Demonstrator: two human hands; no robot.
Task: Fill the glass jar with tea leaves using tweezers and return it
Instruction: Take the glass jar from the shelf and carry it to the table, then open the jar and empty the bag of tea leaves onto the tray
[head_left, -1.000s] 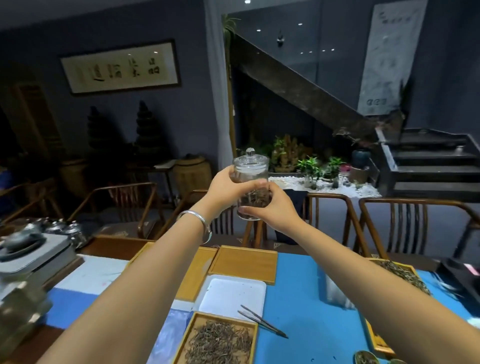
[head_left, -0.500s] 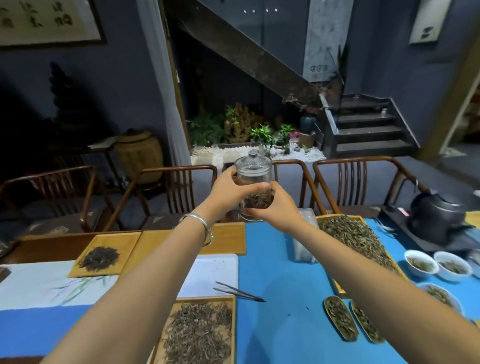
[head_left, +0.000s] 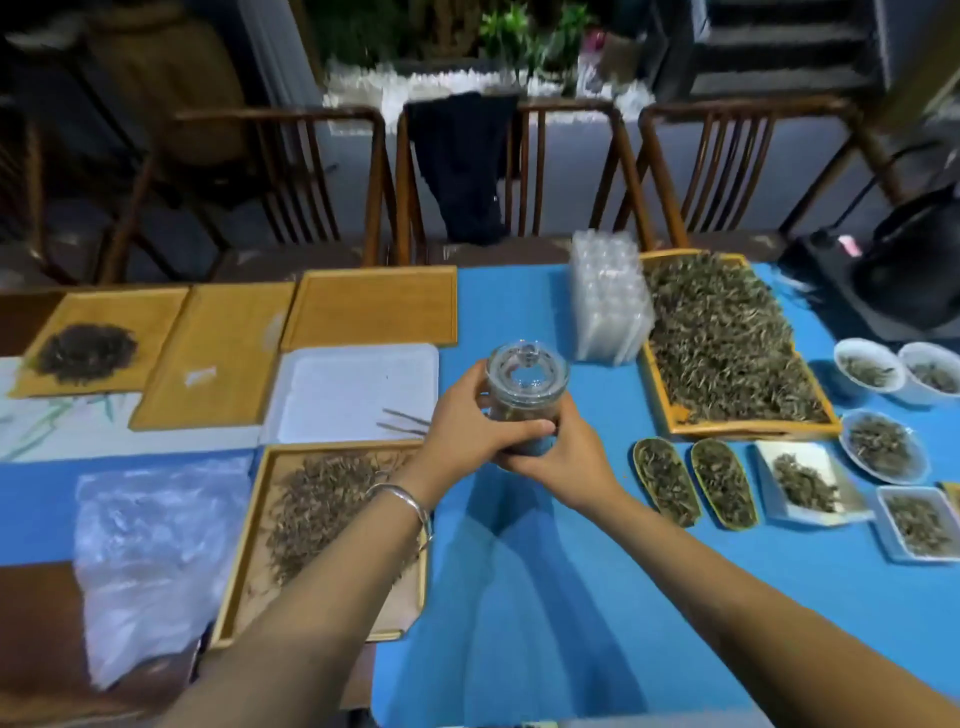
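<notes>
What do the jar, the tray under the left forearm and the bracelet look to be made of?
Jar: clear glass, lid included; the tea inside shows through and the lid glints. Tray: pale wood or bamboo, matte, with a raised rim; the grain is too blurred to tell which. Bracelet: polished silver-coloured metal, judging by its bright highlight.

Glossy clear glass jar (head_left: 526, 387), matt blue cloth (head_left: 519, 597)

Behind your table (head_left: 519, 597), covered in blue cloth, stand three wooden chairs (head_left: 291, 171) with slatted backs; a dark garment (head_left: 462, 161) hangs over the middle one. Past them you see a bed of white pebbles (head_left: 467, 85) with green plants (head_left: 524, 31). Dark steps (head_left: 779, 47) rise at upper right. Light is dim; floor grey.
</notes>
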